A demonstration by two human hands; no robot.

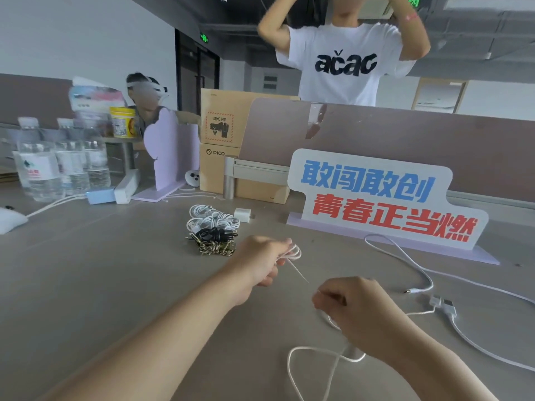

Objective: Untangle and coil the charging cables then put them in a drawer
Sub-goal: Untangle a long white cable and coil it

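Seemingly left hand [260,261] pinches cable [295,254]; PICO box [215,169].

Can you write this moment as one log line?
step: coiling | left hand: holds loops of thin white cable | right hand: pinches same cable | coiled cable bundles: on grey table

Matt grey desk [86,285]; glossy white plastic cable [417,267].
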